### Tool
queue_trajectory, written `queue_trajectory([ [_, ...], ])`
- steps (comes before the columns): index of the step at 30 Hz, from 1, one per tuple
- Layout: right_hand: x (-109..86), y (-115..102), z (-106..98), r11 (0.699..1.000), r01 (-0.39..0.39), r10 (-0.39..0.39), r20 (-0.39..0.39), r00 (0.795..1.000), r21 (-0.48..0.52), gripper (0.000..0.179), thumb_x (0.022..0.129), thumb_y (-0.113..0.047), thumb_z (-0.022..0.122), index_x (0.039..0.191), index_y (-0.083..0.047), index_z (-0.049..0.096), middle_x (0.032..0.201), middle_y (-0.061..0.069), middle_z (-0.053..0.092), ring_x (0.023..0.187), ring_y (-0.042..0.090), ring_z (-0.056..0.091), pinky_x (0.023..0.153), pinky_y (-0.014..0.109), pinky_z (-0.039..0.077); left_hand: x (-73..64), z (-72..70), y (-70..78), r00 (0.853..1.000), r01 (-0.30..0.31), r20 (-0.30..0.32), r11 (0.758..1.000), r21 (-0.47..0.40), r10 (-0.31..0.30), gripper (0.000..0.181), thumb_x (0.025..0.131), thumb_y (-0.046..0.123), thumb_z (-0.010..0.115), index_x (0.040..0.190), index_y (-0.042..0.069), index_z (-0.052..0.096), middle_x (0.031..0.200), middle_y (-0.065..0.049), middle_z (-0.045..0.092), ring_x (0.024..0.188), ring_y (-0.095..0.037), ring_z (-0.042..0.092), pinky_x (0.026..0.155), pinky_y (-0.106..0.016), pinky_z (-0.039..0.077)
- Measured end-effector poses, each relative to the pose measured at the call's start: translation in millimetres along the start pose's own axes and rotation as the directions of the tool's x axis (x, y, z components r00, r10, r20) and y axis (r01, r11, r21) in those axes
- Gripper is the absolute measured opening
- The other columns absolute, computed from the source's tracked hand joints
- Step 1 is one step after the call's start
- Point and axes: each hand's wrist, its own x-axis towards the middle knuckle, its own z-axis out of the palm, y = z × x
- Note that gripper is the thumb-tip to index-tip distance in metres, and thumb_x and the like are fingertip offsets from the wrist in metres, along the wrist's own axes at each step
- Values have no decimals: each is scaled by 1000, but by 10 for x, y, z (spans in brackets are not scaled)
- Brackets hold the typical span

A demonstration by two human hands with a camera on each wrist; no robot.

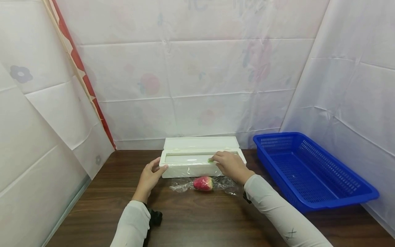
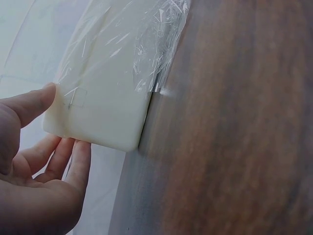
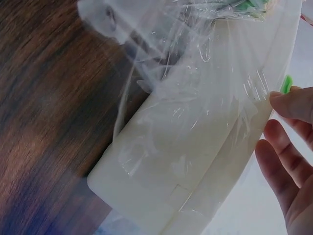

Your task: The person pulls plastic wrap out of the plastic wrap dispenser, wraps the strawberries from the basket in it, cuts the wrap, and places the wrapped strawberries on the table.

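A white cling film dispenser [image 1: 191, 169] stands on the table with its lid [image 1: 200, 142] raised at the back. My left hand [image 1: 151, 176] grips its left end; in the left wrist view the thumb lies on the front edge and the fingers against the end face. With thumb and finger my right hand [image 1: 231, 166] pinches a small green slide cutter [image 3: 287, 84] on the dispenser's top edge, right of the middle. Clear cling film [image 3: 195, 103] hangs over the front. Before the dispenser lies a red fruit [image 1: 202, 184] wrapped in film, its exact kind unclear, with loose film on both sides.
To the right is a blue plastic basket [image 1: 311, 202] with slotted walls. The dark wooden table [image 1: 197, 219] is bounded by white printed sheets [image 1: 197, 75] at the back and sides. A black wrist strap [image 1: 155, 218] shows at the left sleeve.
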Motion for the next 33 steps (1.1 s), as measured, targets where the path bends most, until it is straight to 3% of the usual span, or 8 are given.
queue_trajectory([
  [8,18,7,2,999,51,-51,-21,998,1,32,88,-6,73,114,-25,74,109,-10,71,91,16,68,66,34,55,3,-3,-2,1000,6,-9,1000,1,-6,69,97,34,69,152,4,39,151,-22,35,135,-39,44,105,-52,43],
  [14,25,6,-15,998,67,-67,-7,998,9,33,91,-6,68,117,-26,74,112,-10,71,96,16,69,66,34,55,3,-3,-3,1000,-5,-3,1000,-4,5,69,97,34,69,152,4,39,150,-21,39,135,-39,45,105,-53,43],
  [28,47,44,-8,990,144,-144,8,990,6,36,96,-6,62,124,-28,72,117,-11,70,100,14,67,58,33,53,-7,-1,-3,1000,6,-8,1000,-2,-6,69,98,34,68,153,5,39,152,-21,31,136,-39,43,105,-53,43],
  [33,54,46,-14,986,163,-163,23,986,-27,42,96,-3,60,127,-30,71,119,-12,69,98,14,67,48,29,47,6,-2,-1,1000,-3,1,1000,-1,3,70,97,35,68,153,4,38,152,-21,32,136,-39,43,105,-54,43],
])
